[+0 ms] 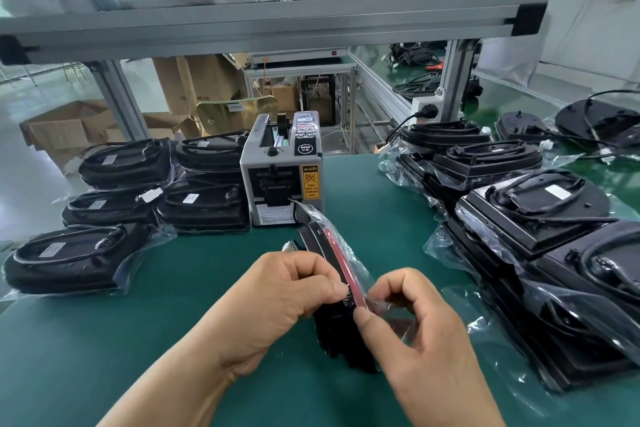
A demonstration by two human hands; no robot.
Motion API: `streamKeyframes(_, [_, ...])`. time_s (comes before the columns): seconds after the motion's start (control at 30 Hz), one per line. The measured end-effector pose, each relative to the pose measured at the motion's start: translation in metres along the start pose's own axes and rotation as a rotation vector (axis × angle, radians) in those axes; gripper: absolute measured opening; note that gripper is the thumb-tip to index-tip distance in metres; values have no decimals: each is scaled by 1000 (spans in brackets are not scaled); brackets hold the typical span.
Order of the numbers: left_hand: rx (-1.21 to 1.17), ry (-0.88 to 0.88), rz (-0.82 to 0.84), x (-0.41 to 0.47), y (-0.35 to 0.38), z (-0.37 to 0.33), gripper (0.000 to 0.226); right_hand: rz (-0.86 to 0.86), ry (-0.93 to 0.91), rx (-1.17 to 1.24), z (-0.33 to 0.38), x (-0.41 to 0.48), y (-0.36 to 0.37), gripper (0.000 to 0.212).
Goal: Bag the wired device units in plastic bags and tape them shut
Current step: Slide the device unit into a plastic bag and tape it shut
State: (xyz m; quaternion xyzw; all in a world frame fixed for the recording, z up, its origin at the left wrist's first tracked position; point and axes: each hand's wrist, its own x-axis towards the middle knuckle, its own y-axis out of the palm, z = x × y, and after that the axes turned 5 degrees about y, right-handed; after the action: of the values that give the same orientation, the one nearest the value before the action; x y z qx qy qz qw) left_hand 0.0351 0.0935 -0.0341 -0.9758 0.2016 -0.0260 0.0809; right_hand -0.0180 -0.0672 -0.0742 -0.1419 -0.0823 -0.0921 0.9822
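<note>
A black wired device unit [332, 329] stands on edge in the middle of the green mat, inside a clear plastic bag [346, 250] with a red strip along its upper edge. My left hand [277, 295] grips the unit's left side with fingers curled over the top. From the right, my right hand [415, 319] pinches the bag's plastic at the unit's upper edge between thumb and forefinger. A grey automatic tape dispenser [282, 173] stands just behind the unit.
Several bagged black units [121, 163] are stacked at the left. More bagged units [533, 215] are piled at the right, with unbagged wired units [599, 121] behind them. An aluminium frame shelf [277, 21] crosses overhead. Cardboard boxes [69, 128] sit on the floor beyond the table.
</note>
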Motion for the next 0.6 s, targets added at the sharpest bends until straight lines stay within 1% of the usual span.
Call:
streamKeyframes(0.13, [10,5,8,-2,-1,0,9,-7,-10,-35,-3,0,-1,20])
streamKeyframes(0.2, [27,21,9,-3,0,-1,11,2,-8,-57,-5,-1,-1,25])
streamKeyframes(0.3, [63,42,-20,-4,0,2,24,9,1,-64,-5,-2,0,26])
streamKeyframes(0.33, [75,45,-30,-4,0,3,25,8,2,-62,-5,-2,0,26])
streamKeyframes(0.43, [113,52,-48,-4,2,5,11,13,9,-55,-5,-3,0,23])
streamKeyframes(0.6, [169,71,-90,-4,5,9,14,2,18,-43,-3,-4,-1,22])
